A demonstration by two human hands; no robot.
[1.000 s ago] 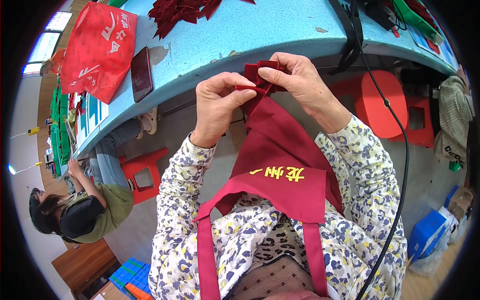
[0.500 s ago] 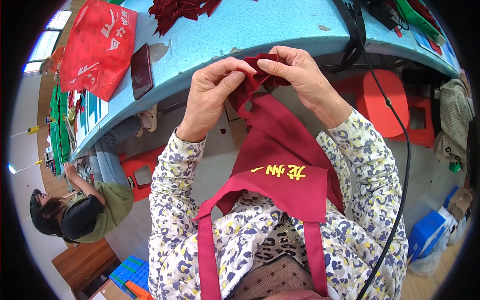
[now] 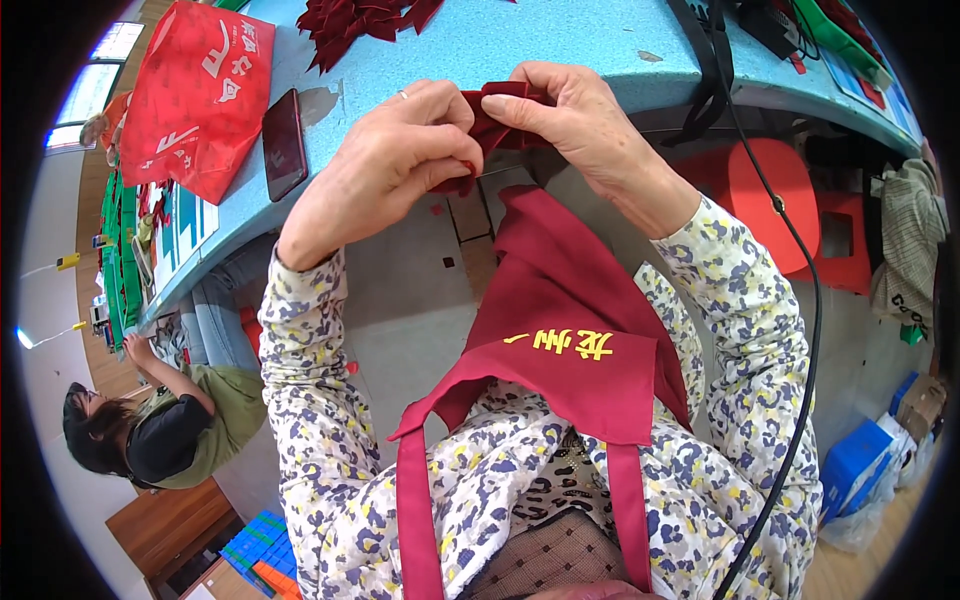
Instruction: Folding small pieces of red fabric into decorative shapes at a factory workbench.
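In the head view, a dark red folded fabric piece (image 3: 492, 133) is held up between the person's two hands, in front of the near edge of the light blue table (image 3: 480, 50). The left hand (image 3: 395, 155) is curled, its thumb and bent fingers pinching the fabric's left side; most of its fingertips are tucked out of sight, and a ring shows on one finger. A red bit shows under the left thumb, but whether it belongs to the same piece cannot be told. The right hand (image 3: 585, 125) pinches the other end, thumb laid flat on top, its fingers largely hidden behind the folds.

On the table, a pile of dark red pointed pieces (image 3: 355, 28) is cut off by the upper edge. A dark smartphone (image 3: 285, 145) lies just beside a red plastic bag (image 3: 200, 100). A black strap (image 3: 708, 65) hangs over the table's edge, partly behind a black cable (image 3: 808, 350). Under the table, a red stool (image 3: 770, 210) is partly covered by that cable.
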